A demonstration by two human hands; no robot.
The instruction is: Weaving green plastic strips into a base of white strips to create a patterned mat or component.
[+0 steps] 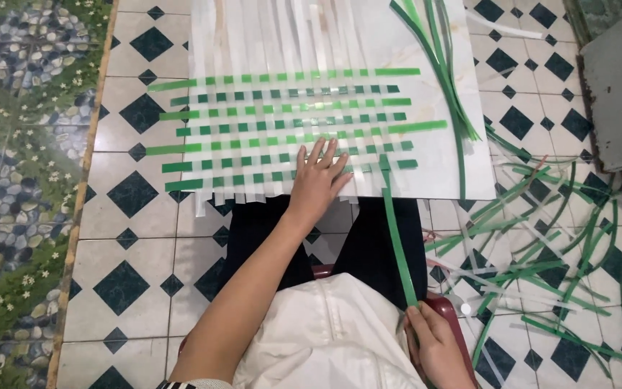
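Where our right hand (437, 346) runs off the bottom edge, we cannot see the wrist, but the fingers are pinched closed on the near end of a long green strip (399, 238). That strip rises slanting from the pinch to the mat's near right corner, where its far end slips in among the white strips. Our left hand (318, 180) lies flat on the woven mat (282, 122), fingers spread open and pressing, gripping nothing. Beneath the palm the weave is hidden. The mat is a checker of flat, glossy strips, white ones running away from us and green ones crossing them (two shades of green, as far as we can tell), and it rests on a pale marbled board (440, 158) laid on the tiled floor (131, 238). Dark trousers and a white garment cover our lap below the board. A sheaf of loose green strips (448, 65) curves over the board's right side, and a tangled pile of cut strips (548, 238) litters the floor at right, too jumbled to sort out.
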